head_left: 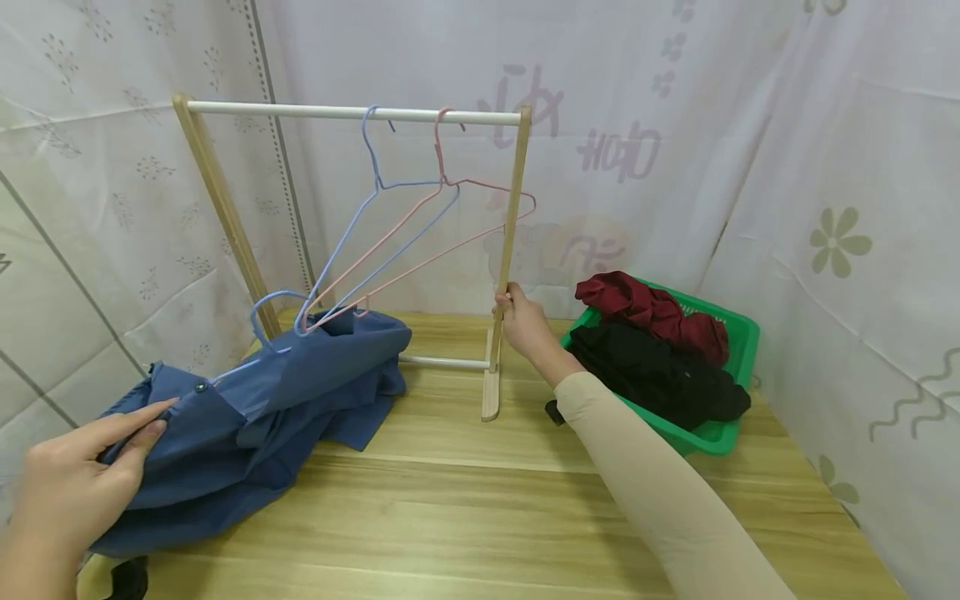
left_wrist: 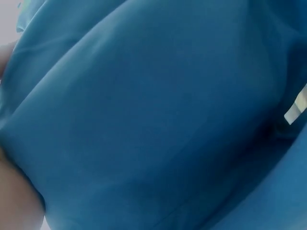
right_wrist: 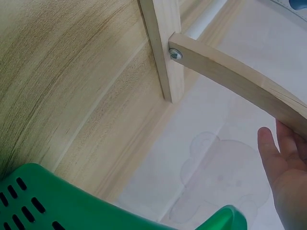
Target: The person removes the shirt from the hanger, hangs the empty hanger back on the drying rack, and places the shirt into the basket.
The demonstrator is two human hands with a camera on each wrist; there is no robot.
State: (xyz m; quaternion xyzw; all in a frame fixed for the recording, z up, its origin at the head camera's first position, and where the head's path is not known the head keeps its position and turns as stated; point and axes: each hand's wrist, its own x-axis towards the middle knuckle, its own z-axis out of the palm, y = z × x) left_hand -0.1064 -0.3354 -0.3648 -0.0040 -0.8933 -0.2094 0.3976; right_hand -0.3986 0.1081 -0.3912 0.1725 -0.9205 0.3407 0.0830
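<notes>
At the left, my left hand [head_left: 82, 475] pinches the edge of a blue buttoned shirt [head_left: 292, 417] between thumb and fingers. A light-blue hanger [head_left: 262, 312] is inside the shirt, its hook sticking out. Blue cloth fills most of the left wrist view, hiding the fingertips. My right hand [head_left: 528, 325] grips the right wooden post of a small clothes rack [head_left: 512, 225] low down. In the right wrist view, its fingers [right_wrist: 269, 148] lie against the post. A blue wire hanger [head_left: 371, 154] and a pink wire hanger [head_left: 438, 154] hang from the white rail, their lower ends by the shirt.
A green basket [head_left: 742, 333] at the right holds dark red cloth [head_left: 648, 308] and black cloth [head_left: 652, 375]. The wooden table [head_left: 450, 508] lies beneath everything. Printed white curtains [head_left: 637, 75] close off the back and sides. A black strap lies near the lower left.
</notes>
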